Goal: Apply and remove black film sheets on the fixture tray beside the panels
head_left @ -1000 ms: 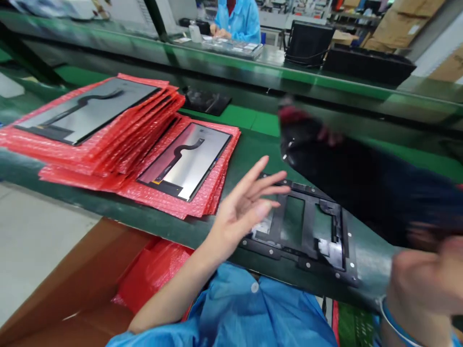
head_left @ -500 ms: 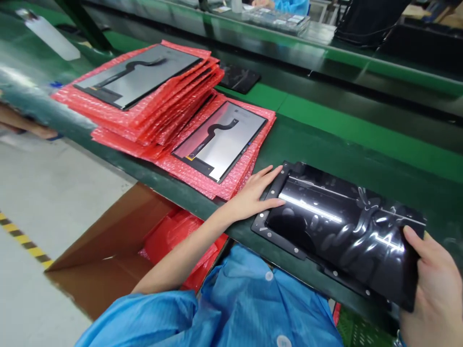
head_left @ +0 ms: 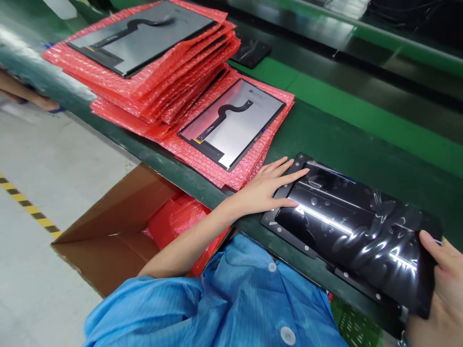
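Note:
A glossy black display panel (head_left: 336,231) under wrinkled clear film lies on the bench in front of me. Beneath it shows a flat black plate (head_left: 293,239) with round silver spots along its left and near edges. My left hand (head_left: 269,188) rests on the left end of the plate and panel, fingers spread. At the far end, my right hand (head_left: 439,279) grips the panel's right edge, thumb on top and the other fingers mostly hidden below. Left of the panel, a silver-backed LCD screen (head_left: 246,140) with a black ribbon cable lies on pink bubble-wrap sheets (head_left: 202,171).
A tall stack of red bubble-wrap bags (head_left: 144,96) carries another LCD screen (head_left: 162,36). Behind it lies a dark panel (head_left: 251,50). Below the bench edge stands an open cardboard box (head_left: 108,246) holding red bubble wrap (head_left: 177,226). Someone's arm (head_left: 29,91) shows far left.
The view has tipped downward, so the stacks sit higher in it. Both hands keep their places on the panel; my left fingers are spread a little wider.

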The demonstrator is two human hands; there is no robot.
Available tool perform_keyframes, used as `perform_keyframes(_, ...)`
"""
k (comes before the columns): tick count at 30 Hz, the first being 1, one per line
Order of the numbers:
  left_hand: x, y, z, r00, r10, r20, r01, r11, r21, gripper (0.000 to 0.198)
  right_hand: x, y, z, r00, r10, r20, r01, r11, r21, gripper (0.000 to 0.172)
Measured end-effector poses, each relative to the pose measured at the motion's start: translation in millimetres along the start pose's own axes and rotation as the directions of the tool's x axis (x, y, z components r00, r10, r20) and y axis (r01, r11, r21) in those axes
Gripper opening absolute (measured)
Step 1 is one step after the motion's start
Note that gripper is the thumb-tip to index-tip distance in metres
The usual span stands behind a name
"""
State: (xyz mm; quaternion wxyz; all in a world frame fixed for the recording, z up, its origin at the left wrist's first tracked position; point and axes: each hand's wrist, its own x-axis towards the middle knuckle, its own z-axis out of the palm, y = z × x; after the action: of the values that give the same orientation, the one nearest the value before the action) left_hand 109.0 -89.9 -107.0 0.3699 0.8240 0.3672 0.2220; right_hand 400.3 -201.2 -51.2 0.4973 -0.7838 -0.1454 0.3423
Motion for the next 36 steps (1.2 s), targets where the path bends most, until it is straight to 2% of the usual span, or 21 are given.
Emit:
perform_keyframes(6,0.0,0.0,0.8,1.0,0.014,0.006,-0.014,0.999,0.051,0.069,13.9,0.5,1.4,0.999,-0.041,0.032,0.042,0.999,-0.022,0.034)
perform_keyframes(13,1.3,0.4,0.4,1.0,0.013,0.013,-0.013,0.999,0.044,0.06,5.6,-1.1,3.8,0.997,-0.024,0.072,0.027,0.999,-0.036,0.025)
perform_keyframes(26,3.4,0.0,2.4,1.0,0.015,0.007,-0.016,0.999,0.051,0.048,-1.1,-9.9,7.9,1.0,0.011,-0.02,-0.012,0.998,-0.068,0.023)
perform_keyframes(32,2.8,-0.6,2.0,1.0,0.016,0.007,-0.016,0.999,0.046,0.048,1.1,-8.9,8.8,0.998,-0.056,0.021,0.058,0.993,-0.102,0.026)
perform_keyframes(35,2.1,1.1,1.0,1.0,0.012,0.003,-0.012,0.999,0.032,0.047,8.6,-5.0,3.4,0.999,-0.046,0.027,0.048,0.992,-0.117,0.032)
perform_keyframes(36,2.0,2.3,0.6,1.0,0.008,0.001,-0.008,1.0,0.022,0.046,12.9,-4.3,0.2,0.996,-0.081,0.039,0.087,0.984,-0.157,0.034)
